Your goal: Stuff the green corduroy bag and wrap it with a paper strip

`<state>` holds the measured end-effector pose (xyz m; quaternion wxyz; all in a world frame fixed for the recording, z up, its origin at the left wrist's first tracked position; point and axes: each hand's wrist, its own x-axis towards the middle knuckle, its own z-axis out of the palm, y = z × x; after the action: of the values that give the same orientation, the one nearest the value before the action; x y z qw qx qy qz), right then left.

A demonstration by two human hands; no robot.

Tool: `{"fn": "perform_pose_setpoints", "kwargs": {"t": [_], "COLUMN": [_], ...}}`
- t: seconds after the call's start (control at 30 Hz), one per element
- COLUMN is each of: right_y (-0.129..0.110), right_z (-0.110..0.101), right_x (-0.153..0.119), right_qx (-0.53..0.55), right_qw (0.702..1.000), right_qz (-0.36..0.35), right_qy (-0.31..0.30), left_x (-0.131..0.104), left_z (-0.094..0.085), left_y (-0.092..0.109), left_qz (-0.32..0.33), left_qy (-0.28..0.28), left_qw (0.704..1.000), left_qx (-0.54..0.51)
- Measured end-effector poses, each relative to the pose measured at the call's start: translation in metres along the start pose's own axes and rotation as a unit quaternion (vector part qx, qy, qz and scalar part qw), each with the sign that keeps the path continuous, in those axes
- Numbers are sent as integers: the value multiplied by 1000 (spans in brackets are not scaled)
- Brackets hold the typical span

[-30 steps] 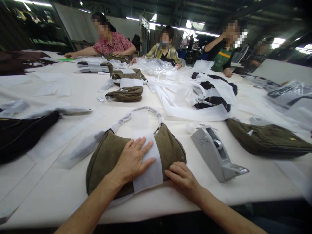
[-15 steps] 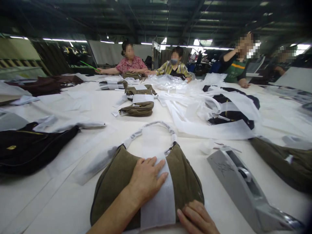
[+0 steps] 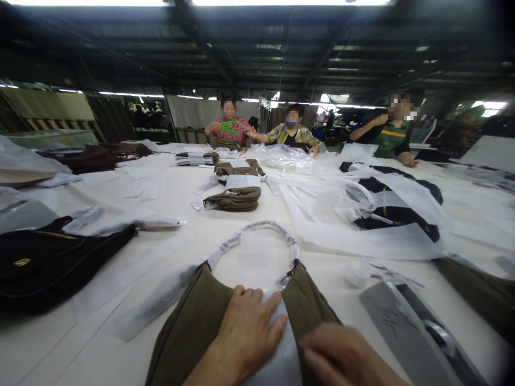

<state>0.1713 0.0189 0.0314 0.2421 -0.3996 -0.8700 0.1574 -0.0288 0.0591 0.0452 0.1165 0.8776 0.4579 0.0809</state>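
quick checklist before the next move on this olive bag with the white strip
1. Left hand flat on the white strip: ok.
2. Strip lies across the olive bag: ok.
3. Right hand in place at the strip's edge: cannot tell, blurred.
4. Wrapped handle lying on the table, unsnagged: ok.
5. Tape dispenser close on the right: ok.
6. Strip's lower end tucked under: cannot tell, out of frame.

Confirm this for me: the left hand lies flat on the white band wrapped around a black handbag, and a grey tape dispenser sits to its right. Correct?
Not quite. In the head view the left hand lies on the white band around an olive-green handbag, not a black one. The grey tape dispenser does sit to its right.
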Motion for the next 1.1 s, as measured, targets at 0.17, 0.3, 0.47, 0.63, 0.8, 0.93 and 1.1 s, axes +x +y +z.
{"fn": "perform_pose_setpoints", "kwargs": {"t": [0.17, 0.3, 0.47, 0.63, 0.8, 0.93, 1.1], "right_y": [71, 124, 126, 79, 61, 68, 75], "right_z": [-10, 11, 4, -28, -1, 25, 18], "right_x": [141, 208, 228, 215, 146, 111, 123], "right_qx": [-113, -141, -156, -163, -124, -31, 133], "right_qw": [983, 973, 974, 984, 967, 968, 947], "right_qz": [137, 180, 166, 77, -76, -125, -80], "right_qy": [42, 37, -3, 4, -208, -213, -281], "left_x": [0, 0, 1, 1, -4, -4, 1], "left_z": [-2, 0, 3, -1, 4, 9, 2], "left_y": [-1, -4, -6, -3, -2, -5, -6], "left_qz": [-6, -8, -18, -40, -51, -34, -15], "left_qy": [-6, -7, -9, -7, 35, 29, -24], "left_qw": [1000, 1000, 999, 998, 997, 998, 999], "left_qx": [-9, -18, -39, -44, -42, -34, -21]}}
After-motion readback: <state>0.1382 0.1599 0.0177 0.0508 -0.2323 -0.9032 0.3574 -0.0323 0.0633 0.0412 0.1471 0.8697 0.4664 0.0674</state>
